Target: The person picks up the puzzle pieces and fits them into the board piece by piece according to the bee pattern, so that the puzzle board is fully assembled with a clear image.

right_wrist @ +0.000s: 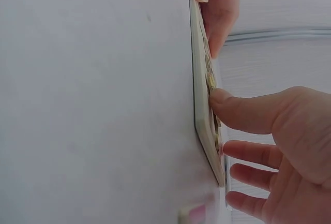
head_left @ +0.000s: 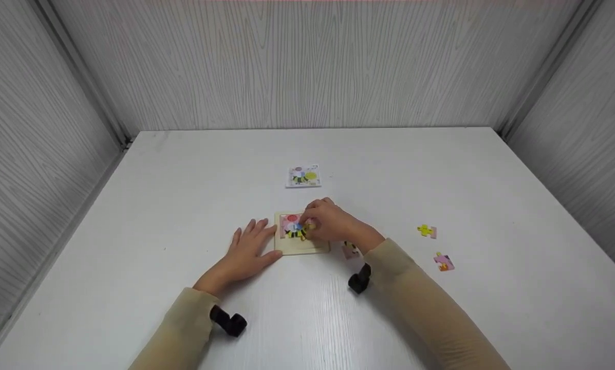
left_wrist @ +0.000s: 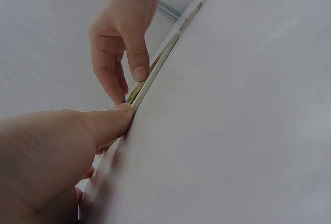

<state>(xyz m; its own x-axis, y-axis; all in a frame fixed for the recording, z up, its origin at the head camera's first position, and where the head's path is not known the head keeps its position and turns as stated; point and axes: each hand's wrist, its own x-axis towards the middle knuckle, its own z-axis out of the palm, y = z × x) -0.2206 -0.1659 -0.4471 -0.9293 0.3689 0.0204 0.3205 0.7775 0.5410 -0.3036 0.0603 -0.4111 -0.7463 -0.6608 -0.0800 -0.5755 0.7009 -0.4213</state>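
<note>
A small wooden puzzle tray [head_left: 302,248] lies on the table, its upper left part filled with pieces that show a bee and a red round shape. The left hand [head_left: 248,252] lies flat against the tray's left side, fingers spread, with its thumb [left_wrist: 111,123] at the near left corner. Over the tray's right half, the right hand [head_left: 333,222] pinches a yellowish puzzle piece [head_left: 310,225] with bent fingers, low against the pieces there. Its thumb [right_wrist: 222,96] is down at the tray surface in the right wrist view. The hand partly hides that piece.
Beside the right wrist is a loose puzzle piece [head_left: 350,250], partly covered by the sleeve. Farther right lie a yellow and pink piece [head_left: 427,231] and a pink and orange piece [head_left: 444,261]. A square bee picture [head_left: 303,176] sits behind the tray. Panels wall the table.
</note>
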